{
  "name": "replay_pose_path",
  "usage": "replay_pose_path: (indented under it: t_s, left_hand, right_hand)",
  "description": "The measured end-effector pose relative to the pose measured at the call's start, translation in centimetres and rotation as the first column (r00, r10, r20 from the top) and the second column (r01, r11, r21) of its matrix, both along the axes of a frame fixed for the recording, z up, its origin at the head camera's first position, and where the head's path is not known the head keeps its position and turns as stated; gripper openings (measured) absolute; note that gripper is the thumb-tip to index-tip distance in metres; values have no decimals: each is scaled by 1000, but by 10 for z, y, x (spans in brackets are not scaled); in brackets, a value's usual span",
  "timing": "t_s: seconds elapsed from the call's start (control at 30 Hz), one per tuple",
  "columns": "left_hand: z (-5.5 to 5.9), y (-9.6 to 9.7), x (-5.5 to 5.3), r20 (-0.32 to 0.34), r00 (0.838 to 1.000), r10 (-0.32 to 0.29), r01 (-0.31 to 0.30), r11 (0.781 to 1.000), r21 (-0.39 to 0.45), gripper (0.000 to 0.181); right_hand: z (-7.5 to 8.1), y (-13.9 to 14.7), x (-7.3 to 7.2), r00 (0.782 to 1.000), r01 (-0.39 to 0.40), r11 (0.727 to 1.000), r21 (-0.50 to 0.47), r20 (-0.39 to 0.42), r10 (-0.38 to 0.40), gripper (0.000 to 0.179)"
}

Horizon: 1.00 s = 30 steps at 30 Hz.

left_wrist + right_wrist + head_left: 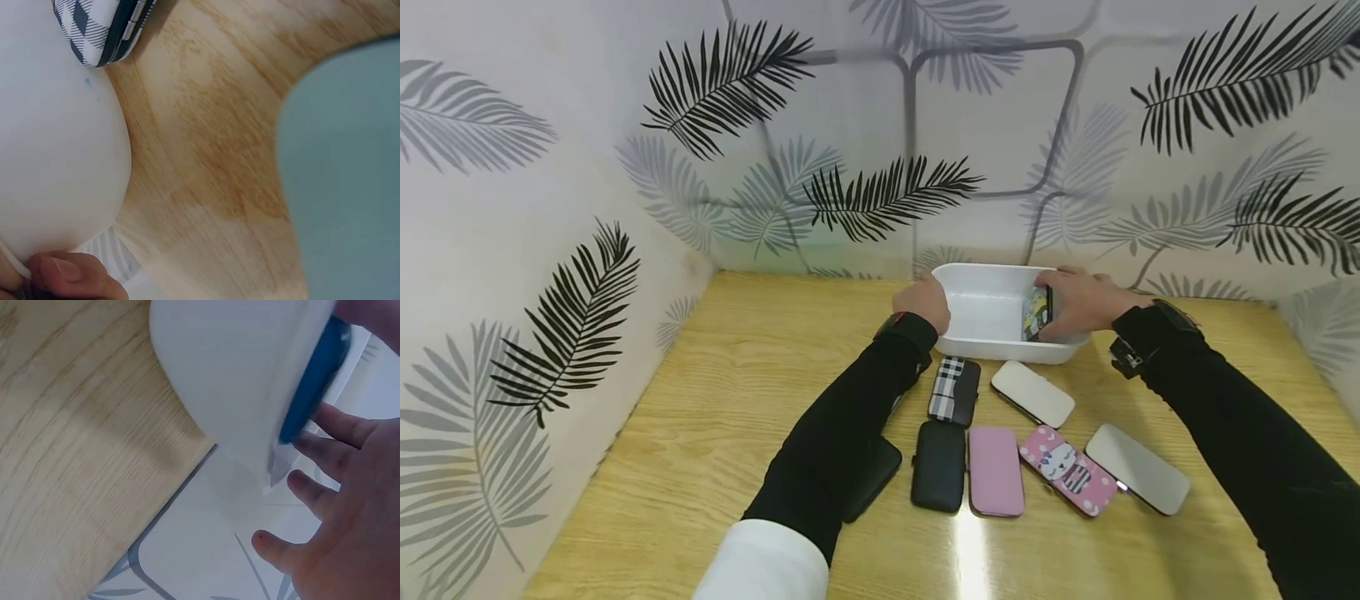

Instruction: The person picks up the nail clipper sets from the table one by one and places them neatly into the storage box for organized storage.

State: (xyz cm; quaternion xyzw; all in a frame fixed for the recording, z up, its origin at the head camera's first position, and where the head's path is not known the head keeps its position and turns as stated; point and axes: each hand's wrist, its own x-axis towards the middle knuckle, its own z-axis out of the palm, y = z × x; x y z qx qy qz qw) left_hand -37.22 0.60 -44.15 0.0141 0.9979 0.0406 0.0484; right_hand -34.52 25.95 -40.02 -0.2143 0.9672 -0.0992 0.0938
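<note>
While right hand pinches case, outer fingers splay.

Case in tray, other cases before it

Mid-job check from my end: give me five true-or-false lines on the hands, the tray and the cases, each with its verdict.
1. The left hand grips the left end of the white tray. True.
2. The plain pink case lies between a black case and the pink cartoon case. True.
3. The right hand holds the plain pink case. False: it holds a patterned case in the tray's right end.
4. The plaid case is inside the white tray. False: the plaid case lies on the table, in front of the tray.
5. Both cream cases lie on the table. True.
</note>
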Motion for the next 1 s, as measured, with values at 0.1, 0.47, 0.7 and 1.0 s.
replay_pose_path:
  t_s: [0.1, 0.47, 0.7, 1.0]
  left_hand:
    - [1, 0, 0, -3, 1000, -1, 1, 1000, -13, 64]
    - [5, 2, 3, 9, 1000, 4, -4, 1000, -26, 65]
    - [-1, 4, 0, 4, 1000, 17, -17, 1000, 13, 61]
    - [-1, 3, -3, 19, 1000, 13, -13, 1000, 1, 64]
  right_hand:
    - [4, 2, 5, 1000, -20, 999, 34, 4, 20, 74]
    - [-7, -13, 3, 968, -214, 974, 72, -117, 221, 55]
    - [-25, -7, -14, 972, -232, 964, 132, -18, 236, 55]
    - [-11, -14, -5, 974, -226, 964, 139, 17, 226, 57]
